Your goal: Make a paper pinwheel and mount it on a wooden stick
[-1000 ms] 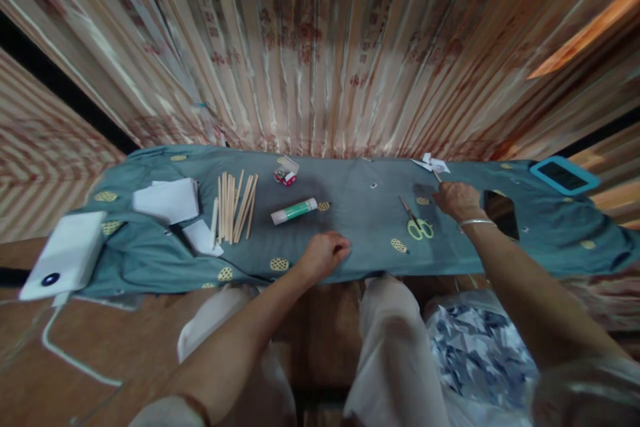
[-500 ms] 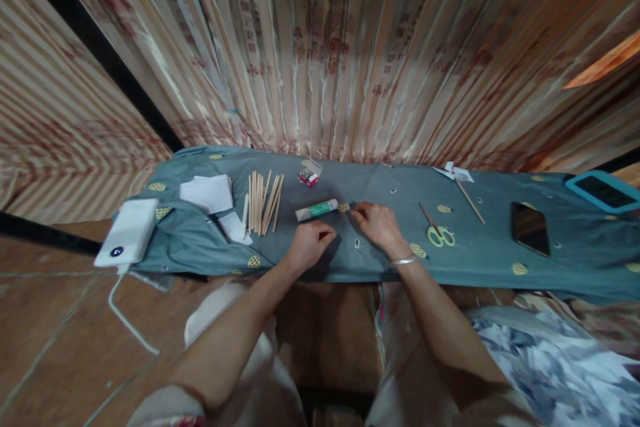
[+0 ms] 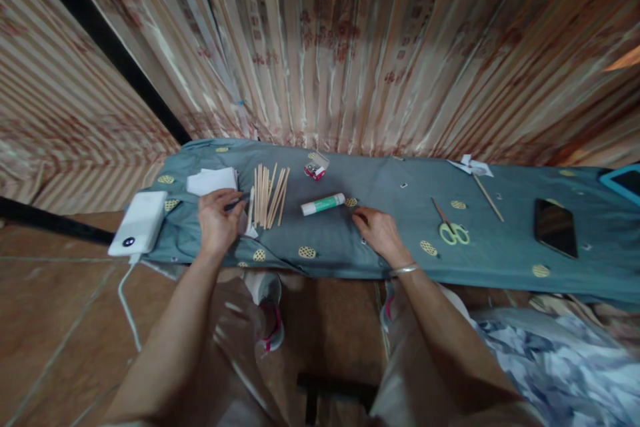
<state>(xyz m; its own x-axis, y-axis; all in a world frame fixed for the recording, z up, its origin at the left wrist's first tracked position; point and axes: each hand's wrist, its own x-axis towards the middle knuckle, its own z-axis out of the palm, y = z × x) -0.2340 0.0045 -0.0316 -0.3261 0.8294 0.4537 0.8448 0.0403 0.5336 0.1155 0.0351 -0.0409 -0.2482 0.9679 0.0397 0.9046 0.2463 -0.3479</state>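
Just beyond my left fingers (image 3: pixel 224 197), white paper sheets (image 3: pixel 213 180) lie flat in an uneven pile; a white paper slip (image 3: pixel 251 232), partly hidden, lies beside pale, straight wooden sticks (image 3: pixel 261 197). Near my right fingers (image 3: pixel 369 215), a white-and-green glue stick (image 3: pixel 323 204) lies slanted on its side.

From the wearer's head, we look forward and down at close range onto the cloth-covered table (image 3: pixel 343 261), its right end cropped, with pleated sheeting (image 3: pixel 370 47) beyond filling the upper frame.
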